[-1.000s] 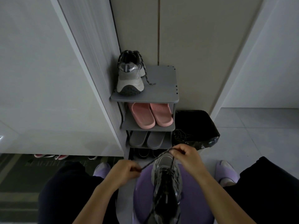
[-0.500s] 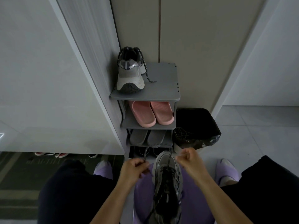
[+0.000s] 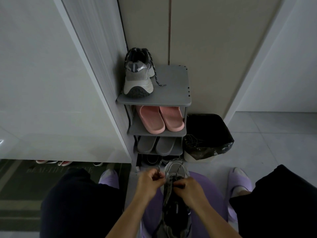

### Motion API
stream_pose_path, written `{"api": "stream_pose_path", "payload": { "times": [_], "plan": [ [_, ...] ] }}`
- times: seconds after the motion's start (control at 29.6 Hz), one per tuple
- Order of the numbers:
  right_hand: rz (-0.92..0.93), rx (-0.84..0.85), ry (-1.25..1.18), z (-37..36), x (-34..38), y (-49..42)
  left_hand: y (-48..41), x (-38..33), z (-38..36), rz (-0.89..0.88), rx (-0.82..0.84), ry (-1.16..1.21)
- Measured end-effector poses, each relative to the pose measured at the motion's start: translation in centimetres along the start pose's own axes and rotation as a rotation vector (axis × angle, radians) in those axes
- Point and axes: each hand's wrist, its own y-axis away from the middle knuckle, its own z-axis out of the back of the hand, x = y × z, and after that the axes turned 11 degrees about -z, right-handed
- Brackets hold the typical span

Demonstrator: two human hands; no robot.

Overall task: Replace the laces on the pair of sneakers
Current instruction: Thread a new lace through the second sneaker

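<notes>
Head view. Since the frame a second ago both hands have drawn in from a wide spread at the toe and now sit close together over the lacing of the sneaker [image 3: 175,170], which lies toe-away on the purple stool [image 3: 207,194] between the person's knees. The lace [image 3: 160,169], then stretched taut between the two hands, now shows only as a short slack strand rising just above the left hand [image 3: 148,179]. The left hand is closed, fingers curled and pinching that lace at the sneaker's left edge. The right hand [image 3: 189,188] has come back from the toe to mid-upper; its fingers are curled down against the eyelet rows, but dim light and motion blur prevent saying whether they grip the lace or only press the upper. The second sneaker [image 3: 138,78] is unchanged, heel toward the camera at the left of the top shelf of the shoe rack [image 3: 171,101], its speckled lace trailing loose onto the shelf. The pink slippers [image 3: 160,119] and the grey slippers [image 3: 156,145] sit as before on the lower shelves. Limits of observation: the near sneaker's heel end runs off the bottom edge, and its midsection is covered by the hands and lost in shadow. The lowest rack tier is dark, its contents indistinct. The black bin bag [image 3: 208,133] beside the rack holds a tangle of cord, not identifiable.
</notes>
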Motion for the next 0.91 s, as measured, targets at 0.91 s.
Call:
{"api": "stream_pose_path", "payload": {
  "times": [0.91],
  "plan": [
    [-0.115,-0.065,-0.514,1.7,-0.4,0.9,3.3,0.0,-3.8,0.090,-0.227,0.270]
  ]
}}
